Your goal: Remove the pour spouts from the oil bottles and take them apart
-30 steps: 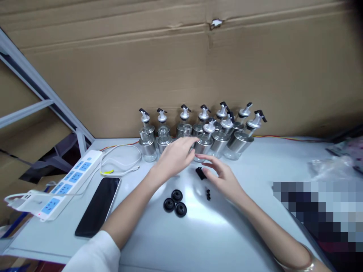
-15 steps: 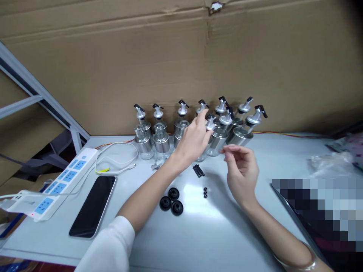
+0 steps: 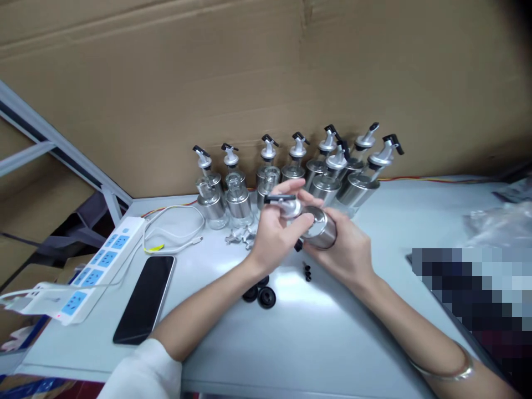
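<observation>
An oil dispenser bottle [image 3: 325, 231] with a steel sleeve lies tilted between both hands, its top to the left. My right hand [image 3: 351, 249] is wrapped round the body from the right. Around the neck and the silver pourer [image 3: 290, 208] with its black lever curls my left hand [image 3: 272, 235], two of its fingers raised behind. Small silver spout parts [image 3: 236, 235] lie left of my left wrist. Below the hands are black round caps [image 3: 266, 297], partly covered by my left forearm, and tiny black pieces [image 3: 308, 272].
Similar bottles [image 3: 291, 172] with pourers stand along the cardboard wall [image 3: 166, 111]; a few glass bottles [image 3: 239, 205] in front lack tops. At left are a power strip [image 3: 87, 288], a white cable [image 3: 172, 252] and a phone [image 3: 145, 299]. Clear plastic bags [image 3: 494, 224] lie at right.
A bottle from the front row is now off the table, tilted in both hands. My right hand has closed on its body, my left on its top. The view has shifted slightly.
</observation>
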A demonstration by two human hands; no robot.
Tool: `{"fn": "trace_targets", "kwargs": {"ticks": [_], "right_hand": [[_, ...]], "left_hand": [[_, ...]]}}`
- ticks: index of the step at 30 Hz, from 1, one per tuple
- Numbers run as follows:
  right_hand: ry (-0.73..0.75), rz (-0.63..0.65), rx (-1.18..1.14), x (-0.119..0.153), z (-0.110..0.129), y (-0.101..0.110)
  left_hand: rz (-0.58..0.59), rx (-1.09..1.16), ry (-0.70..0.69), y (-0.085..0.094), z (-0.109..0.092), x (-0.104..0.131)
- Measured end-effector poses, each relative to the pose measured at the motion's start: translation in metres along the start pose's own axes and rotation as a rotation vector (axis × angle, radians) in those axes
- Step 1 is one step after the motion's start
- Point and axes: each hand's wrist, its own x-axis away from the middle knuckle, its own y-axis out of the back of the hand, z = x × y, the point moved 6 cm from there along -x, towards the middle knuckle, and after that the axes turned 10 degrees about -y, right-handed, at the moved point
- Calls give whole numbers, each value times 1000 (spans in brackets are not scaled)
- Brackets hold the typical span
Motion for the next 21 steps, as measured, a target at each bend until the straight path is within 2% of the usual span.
{"fn": "trace_targets", "kwargs": {"ticks": [4,6,13,17,21], "right_hand": [[99,-26,59,1,3,2],[122,11,19,1,6,2],[47,242,-98,-4,4,2],[-58,561,-261,-2,2,0],[-164,763,-426,4,4,-1]], "left_hand": [[-138,-20,8,4,10,7],[-137,-51,8,7,8,4],[170,9,119,7,1,-12],[384,81,243,-1,0,-10],[575,154,318,-5,-6,-7]]}}
